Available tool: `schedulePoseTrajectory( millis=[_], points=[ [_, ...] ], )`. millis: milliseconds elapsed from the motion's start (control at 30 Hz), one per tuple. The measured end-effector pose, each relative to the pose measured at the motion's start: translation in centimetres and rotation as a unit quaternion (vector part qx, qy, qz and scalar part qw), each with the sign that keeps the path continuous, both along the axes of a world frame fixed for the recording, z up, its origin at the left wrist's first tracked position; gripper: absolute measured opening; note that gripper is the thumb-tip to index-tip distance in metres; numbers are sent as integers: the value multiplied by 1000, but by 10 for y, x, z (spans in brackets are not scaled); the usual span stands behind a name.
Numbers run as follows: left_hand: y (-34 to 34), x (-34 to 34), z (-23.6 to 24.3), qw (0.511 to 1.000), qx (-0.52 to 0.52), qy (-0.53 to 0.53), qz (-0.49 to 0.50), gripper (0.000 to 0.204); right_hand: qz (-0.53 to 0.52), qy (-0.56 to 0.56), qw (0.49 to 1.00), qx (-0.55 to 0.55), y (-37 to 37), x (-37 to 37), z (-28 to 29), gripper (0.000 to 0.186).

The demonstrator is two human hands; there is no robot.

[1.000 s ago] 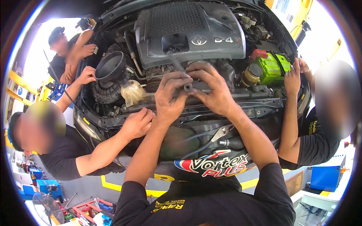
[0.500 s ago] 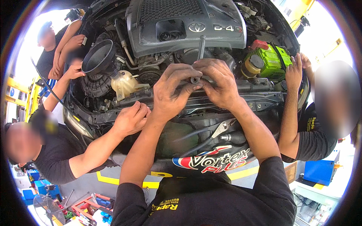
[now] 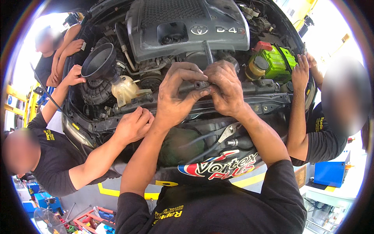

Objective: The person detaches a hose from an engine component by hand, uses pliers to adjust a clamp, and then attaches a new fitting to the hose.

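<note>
Here, largest first:
Engine cover (image 3: 187,27): grey, top centre of the frame.
Battery (image 3: 277,62): green, upper right, a co-worker's hand (image 3: 300,72) beside it.
Funnel (image 3: 98,61): black, upper left, above a pale reservoir (image 3: 124,89).
Left hand (image 3: 177,97): centre, fingers curled around the small metal part (image 3: 199,84).
Right hand (image 3: 226,89): just right of it, fingertips pinching the same part.
Small metal part: centre, between both hands, under the upright tool shaft (image 3: 207,52).

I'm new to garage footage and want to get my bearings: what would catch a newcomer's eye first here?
First, the person's left hand and right hand, both grimy, pinch a small metal tool together at mid-picture over the front crossbar. Behind them, at the top, sits the big grey engine cover. A black funnel stands at upper left, a green battery at upper right, and co-workers' hands rest along the bay's edges.
</note>
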State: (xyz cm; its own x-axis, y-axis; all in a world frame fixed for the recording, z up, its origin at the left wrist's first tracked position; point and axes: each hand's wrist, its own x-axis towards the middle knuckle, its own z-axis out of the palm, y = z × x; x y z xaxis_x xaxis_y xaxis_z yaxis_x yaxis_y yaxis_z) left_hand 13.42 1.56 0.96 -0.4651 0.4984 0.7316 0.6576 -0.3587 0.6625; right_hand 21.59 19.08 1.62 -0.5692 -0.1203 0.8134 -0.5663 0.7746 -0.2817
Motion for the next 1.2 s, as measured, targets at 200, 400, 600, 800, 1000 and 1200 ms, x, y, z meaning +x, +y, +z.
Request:
schedulePoseTrajectory(
  millis=[200, 400, 600, 800, 1000, 1200],
  points=[
    [4, 6, 0, 998, 30, -59, -3, 31, -41, 3, 999, 11, -5, 6, 0, 29],
    [-1, 3, 4, 994, 37, -99, -17, 28, -54, -9, 998, 10, -9, 8, 3, 25],
    [-4, -2, 5, 997, -11, -74, 19, 30, -55, 15, 998, 34, 1, 1, 1, 31],
    [-3, 3, 1, 992, -28, -121, 1, 34, -49, 20, 998, 29, 1, 3, 2, 28],
    [-1, 8, -3, 991, -21, -128, 15, 35, -25, 17, 999, -26, -2, 6, 6, 22],
    [-1, 8, -3, 990, 19, -137, -8, 34, 47, -15, 996, -80, 0, 4, 3, 21]
  ],
)
